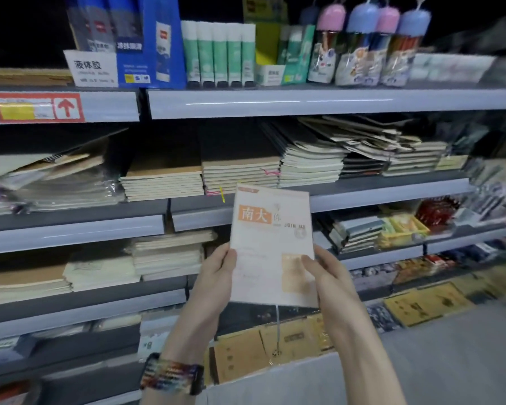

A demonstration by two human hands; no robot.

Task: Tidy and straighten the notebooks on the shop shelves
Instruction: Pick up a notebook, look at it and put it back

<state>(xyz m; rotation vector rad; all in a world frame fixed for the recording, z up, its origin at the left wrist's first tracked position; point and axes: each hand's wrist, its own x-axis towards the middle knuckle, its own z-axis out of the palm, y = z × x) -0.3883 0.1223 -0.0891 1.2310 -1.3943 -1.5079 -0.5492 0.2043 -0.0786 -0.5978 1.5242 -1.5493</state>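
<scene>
1. The left hand (216, 276) pinches the lower left edge of a white notebook (270, 247). Its thumb (230, 256) lies flat on the front cover, and the other fingers are hidden behind the book.
2. The right hand (326, 277) pinches the lower right edge in the same way. Its thumb (309, 263) presses on a pale orange patch of the cover, with the other fingers out of sight behind it.
3. The notebook stands upright at the centre of the frame, held in the air in front of the shelves. Its cover shows an orange block with white characters at upper left and the words "JOIN US" to the right of that.
4. A thin ribbon marker (277, 325) hangs straight down from the notebook's bottom edge.
5. A many-coloured beaded bracelet (171, 375) circles the left wrist, at the lower left of the frame.
6. Just above the notebook's top edge, on the middle shelf (377, 191), sit two squared stacks of brown-covered notebooks (240, 171) side by side. The right one is tied with a pink band.
7. To the right on that shelf, a loose pile of notebooks (371, 138) lies fanned and skewed over lower stacks.
8. At the left of the frame, wrapped notebooks (50, 182) lean at a slant.
9. On the top shelf a row of green-and-white glue sticks (219, 54) stands upright. Pink- and blue-capped tubes (368, 45) stand at upper right.
10. A red arrow label (38, 108) sits on the shelf edge at upper left.
</scene>
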